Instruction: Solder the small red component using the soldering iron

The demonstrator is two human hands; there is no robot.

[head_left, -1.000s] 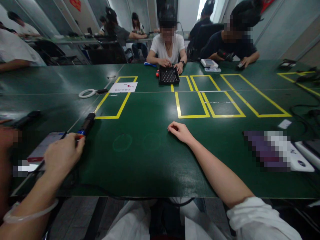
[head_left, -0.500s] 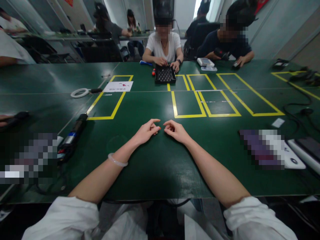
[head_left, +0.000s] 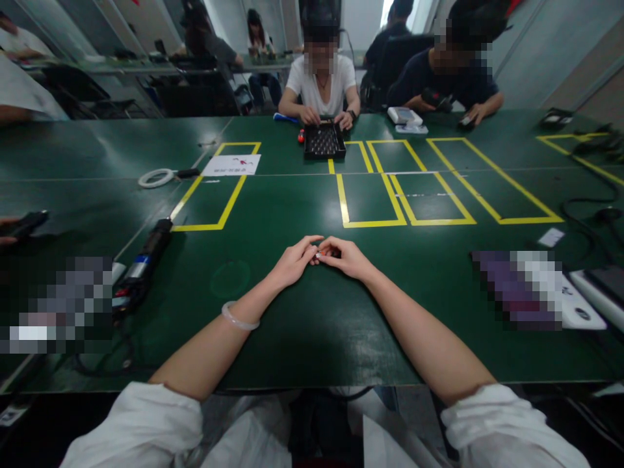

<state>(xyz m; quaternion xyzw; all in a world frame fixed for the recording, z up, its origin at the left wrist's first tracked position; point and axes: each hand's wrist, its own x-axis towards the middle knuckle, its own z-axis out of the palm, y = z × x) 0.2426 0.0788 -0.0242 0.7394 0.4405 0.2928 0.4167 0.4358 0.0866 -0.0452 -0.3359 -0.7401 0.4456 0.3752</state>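
Observation:
Over the green table (head_left: 283, 338), my left hand (head_left: 294, 261) and my right hand (head_left: 347, 257) meet at their fingertips. The fingers of both are curled and closed. Between them shows a small whitish and orange spot (head_left: 318, 255), too small to name. Which hand holds it, or whether both do, is hard to tell, since the fingers cover most of it. A pale bangle (head_left: 240, 320) circles my left wrist.
Yellow tape outlines (head_left: 374, 224) mark the table beyond my hands. A black tray (head_left: 324, 142) stands before a person opposite. A black cylindrical tool (head_left: 146, 260) lies left, near a white cable coil (head_left: 156, 178) and a printed sheet (head_left: 233, 164). White devices (head_left: 582, 312) lie right.
My two hands have come together, the left moving right until the fingertips touch. A whitish and orange spot now shows between them. The view has shifted slightly.

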